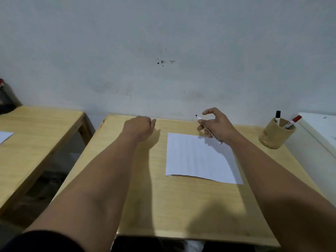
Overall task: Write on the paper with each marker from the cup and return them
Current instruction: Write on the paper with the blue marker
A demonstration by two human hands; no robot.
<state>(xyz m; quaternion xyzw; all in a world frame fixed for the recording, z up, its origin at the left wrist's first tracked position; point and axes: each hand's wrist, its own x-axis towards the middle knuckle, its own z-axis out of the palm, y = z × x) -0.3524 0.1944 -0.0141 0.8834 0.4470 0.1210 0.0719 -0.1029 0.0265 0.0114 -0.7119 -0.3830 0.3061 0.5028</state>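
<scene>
Nearby, an uncapped marker (207,128) is gripped by the right hand (217,124); the left hand (139,127) is fisted, contents untellable; a cup (274,137) is seen at three o'clock of the paper (198,157).

You sit in what looks like a plain classroom or study room, where bare light-wood surfaces (181,206) stand side by side against a scuffed, ink-flecked white wall (163,51), each bearing white paper (196,159).

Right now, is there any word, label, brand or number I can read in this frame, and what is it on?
None can be read.
Marker in the right hand: no print visible.
Black-capped marker and red-capped marker in the cup: barrel marks too small and blurred.
Paper: blank.
Wall: dark specks, not text.
</scene>
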